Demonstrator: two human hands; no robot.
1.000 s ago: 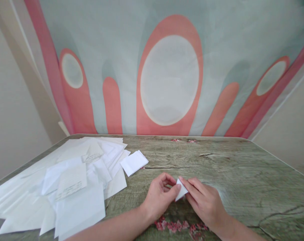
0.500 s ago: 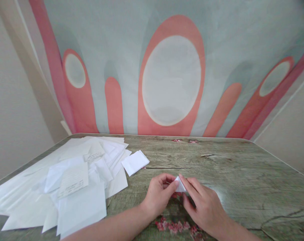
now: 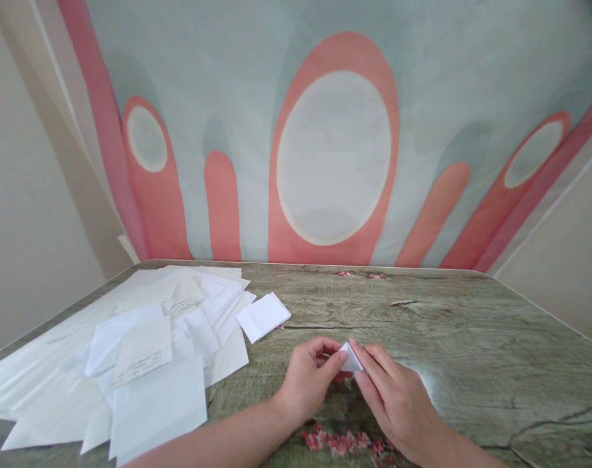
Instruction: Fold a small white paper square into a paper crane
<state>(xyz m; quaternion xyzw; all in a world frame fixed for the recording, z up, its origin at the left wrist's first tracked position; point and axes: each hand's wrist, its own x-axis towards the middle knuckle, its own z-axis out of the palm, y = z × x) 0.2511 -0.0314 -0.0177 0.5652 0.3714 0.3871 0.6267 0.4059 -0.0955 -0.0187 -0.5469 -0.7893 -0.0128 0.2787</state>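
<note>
Just right of center in the lower part of the frame, I am holding a small folded white paper [image 3: 350,359] between my two hands, its visible part forming a triangle with one point toward the top of the frame. My left hand [image 3: 309,374] is pinching its left side, the thumb lying on the paper and the other fingers curling behind. My right hand [image 3: 398,393] is gripping the right side, with the fingers running along the slanting edge and the thumb meeting the lower right corner; how the fingers are sitting underneath, I cannot tell. Both hands are closing on the same paper, nearly meeting across it. Up and to the left of them, a folded white packet [image 3: 263,316] is lying tilted on the wood-patterned tabletop [image 3: 476,344]. Across the lower left of the frame, a loose heap of white sheets [image 3: 162,406] is spreading, the pieces overlapping at many angles, with a smaller sheet bearing lines of print [image 3: 144,348] resting on top. Printed red blossoms [image 3: 339,441] are showing at the bottom edge, between my forearms. Across the top, a gray-green backdrop [image 3: 250,71] with coral shapes is hanging beyond the far edge.
</note>
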